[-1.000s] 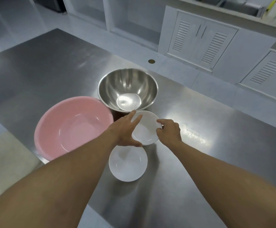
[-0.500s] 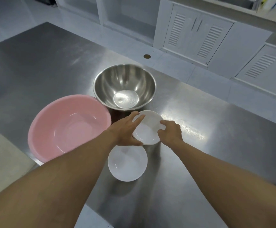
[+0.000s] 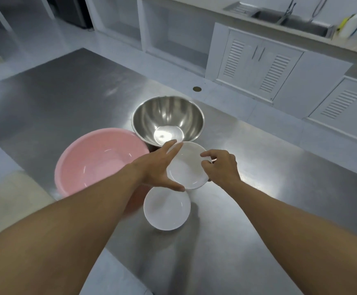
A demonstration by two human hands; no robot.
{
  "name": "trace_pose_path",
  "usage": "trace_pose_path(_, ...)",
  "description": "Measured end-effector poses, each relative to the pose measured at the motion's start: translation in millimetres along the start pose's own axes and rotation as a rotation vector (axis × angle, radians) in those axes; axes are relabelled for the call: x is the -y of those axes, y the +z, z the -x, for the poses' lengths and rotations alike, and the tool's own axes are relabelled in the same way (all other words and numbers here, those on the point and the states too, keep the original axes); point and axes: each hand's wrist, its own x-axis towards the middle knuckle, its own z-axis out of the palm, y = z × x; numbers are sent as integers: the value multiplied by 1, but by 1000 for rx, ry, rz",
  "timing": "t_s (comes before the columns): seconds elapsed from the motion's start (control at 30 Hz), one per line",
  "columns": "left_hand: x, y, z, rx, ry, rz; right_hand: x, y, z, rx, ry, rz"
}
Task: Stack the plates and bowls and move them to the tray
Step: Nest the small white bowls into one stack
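Brushed steel table (image 3: 258, 209), polished metal bowl (image 3: 168, 116) (mirror-bright inside), glossy white plates (image 3: 187, 167), smooth pink plastic basin (image 3: 96, 158)

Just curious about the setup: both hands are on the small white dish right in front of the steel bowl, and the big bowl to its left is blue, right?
Not quite. The head view shows the big bowl is pink, not blue. The rest holds: left hand and right hand are on the small white dish in front of the steel bowl.

It was a kitchen: a stainless-steel surface (image 3: 258, 209), a sink (image 3: 288, 20) with taps, louvred white cabinets (image 3: 256, 62) and soap bottles (image 3: 356, 24).
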Motion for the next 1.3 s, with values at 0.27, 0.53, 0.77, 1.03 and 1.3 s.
trace_pose_path(0.27,5,12,53,96,-139,-14,4,27,28,228,-55,9)
trace_pose_path(0.53,-9,45,63,198,-206,-43,-17,39,46,354,29,90)
trace_pose_path(0.77,-21,66,55,265,-230,33,-39,32,53,332,40,190)
trace_pose_path(1.03,-43,70,29,278,-204,126,-64,9,64,360,98,124)
trace_pose_path(1.3,-106,80,-15,283,-108,141,-110,-56,84,200,173,91)
